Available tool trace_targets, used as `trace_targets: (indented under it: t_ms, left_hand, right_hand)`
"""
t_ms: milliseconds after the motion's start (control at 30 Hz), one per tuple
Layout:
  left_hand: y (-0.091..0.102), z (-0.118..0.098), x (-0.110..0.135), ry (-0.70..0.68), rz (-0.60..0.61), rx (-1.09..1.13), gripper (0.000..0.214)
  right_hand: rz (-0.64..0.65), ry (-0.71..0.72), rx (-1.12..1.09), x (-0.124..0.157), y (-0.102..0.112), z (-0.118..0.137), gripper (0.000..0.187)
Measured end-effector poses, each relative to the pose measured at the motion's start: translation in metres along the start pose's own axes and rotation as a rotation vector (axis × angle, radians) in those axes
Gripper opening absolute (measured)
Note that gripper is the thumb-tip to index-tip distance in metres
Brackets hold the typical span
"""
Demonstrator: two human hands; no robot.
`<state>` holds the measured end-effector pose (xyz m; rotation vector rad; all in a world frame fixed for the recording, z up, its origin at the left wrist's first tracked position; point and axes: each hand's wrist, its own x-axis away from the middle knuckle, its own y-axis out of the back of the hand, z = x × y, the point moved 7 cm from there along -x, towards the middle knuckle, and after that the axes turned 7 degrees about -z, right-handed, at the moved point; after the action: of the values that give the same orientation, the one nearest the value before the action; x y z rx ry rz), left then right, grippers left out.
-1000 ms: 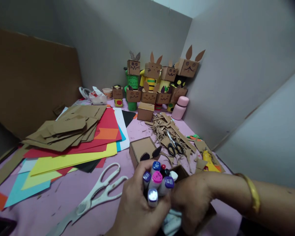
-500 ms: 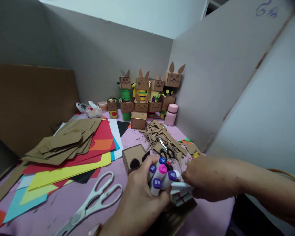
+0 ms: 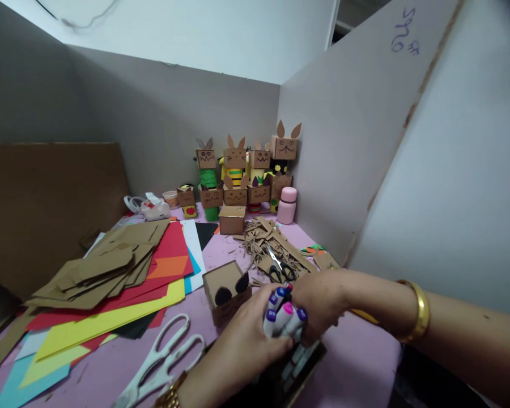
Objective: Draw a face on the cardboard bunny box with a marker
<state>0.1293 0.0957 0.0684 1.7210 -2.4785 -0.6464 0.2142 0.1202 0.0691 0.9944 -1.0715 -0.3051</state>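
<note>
My left hand (image 3: 242,334) is wrapped round a bundle of markers (image 3: 283,314) with purple, blue and pink caps, held upright near the table's front edge. My right hand (image 3: 318,303), with a gold bangle on its wrist, is closed over the same bundle from the right; what its fingers grip is partly hidden. A brown cardboard holder (image 3: 300,368) with more markers lies just under the hands. A small cardboard box (image 3: 223,286) with two dark paper ears stands just left of the hands.
White scissors (image 3: 161,360) lie at the front left. Stacked coloured paper (image 3: 110,314) and cardboard pieces (image 3: 106,263) cover the left. Black-handled scissors (image 3: 278,269) rest on cardboard scraps. Cardboard animal figures (image 3: 238,170) and a pink bottle (image 3: 287,205) stand at the back corner.
The camera has tilted upward. My right hand has closed in on the marker bundle from the right; the white item it held half a second ago is no longer visible.
</note>
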Motion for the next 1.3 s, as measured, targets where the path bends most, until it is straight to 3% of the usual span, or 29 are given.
trace_targets:
  t_ms: [267,367,600,700,933,1033,1167,1233,1300]
  left_hand:
    - [-0.001,0.01,-0.002,-0.052,-0.039,-0.138,0.076]
    - [-0.004,0.011,-0.001,-0.099,-0.055,-0.216,0.074]
    - [-0.014,0.005,-0.001,-0.129,-0.012,-0.363,0.078]
    - [-0.011,0.0,0.0,-0.148,-0.019,-0.421,0.079]
    - [0.007,0.011,0.002,-0.111,-0.03,-0.492,0.085]
    - [0.002,0.008,0.004,-0.174,-0.024,-0.591,0.069]
    - [-0.007,-0.002,0.012,-0.24,0.036,-0.756,0.074]
    - [0.008,-0.008,0.021,-0.254,-0.025,-0.759,0.065]
    - [0.042,-0.009,0.035,-0.248,-0.21,-0.736,0.047]
  right_hand:
    - [-0.29,-0.052,-0.367,0.013,0.009,-0.024,0.037]
    - [-0.361,-0.074,-0.512,0.02,0.001,-0.039,0.044]
    - [-0.59,0.011,-0.937,0.04,-0.018,-0.056,0.03]
    - [-0.682,0.02,-1.038,0.047,-0.033,-0.057,0.04]
    - [-0.862,0.066,-0.973,0.057,-0.068,-0.054,0.056]
    - [-0.915,0.076,-0.936,0.052,-0.062,-0.048,0.047]
    - [-0.975,0.105,-0.903,0.043,-0.047,-0.04,0.035]
    - [-0.959,0.093,-0.923,0.038,-0.048,-0.04,0.037]
    - [-0.928,0.07,-0.949,0.035,-0.055,-0.043,0.04]
